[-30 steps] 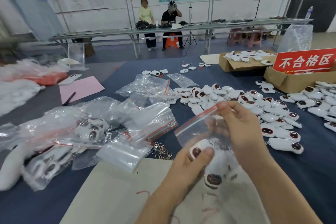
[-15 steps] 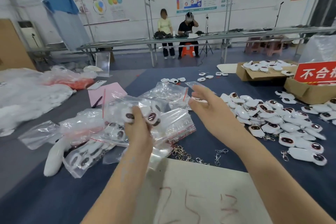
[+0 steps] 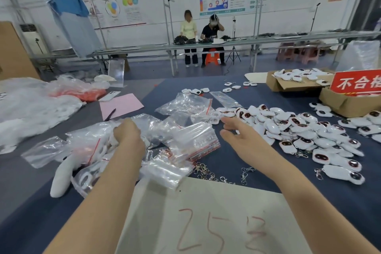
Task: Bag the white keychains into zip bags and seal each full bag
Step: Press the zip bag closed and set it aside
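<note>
Several white keychains with dark red faces lie heaped on the blue table at the right. My left hand is curled over a filled zip bag and grips it on the heap of filled bags at the left. My right hand hovers with spread fingers and holds nothing, between a stack of empty zip bags and the near edge of the keychain heap. More empty bags lie behind the stack.
A white board with red numbers lies at the front. Loose metal clasps sit beside it. Cardboard boxes and a red sign stand at the back right. Pink paper and a white oblong object lie at the left.
My left hand carried the filled bag left and down onto the heap of bags. My right hand let go of the bag and moved right toward the keychains.
</note>
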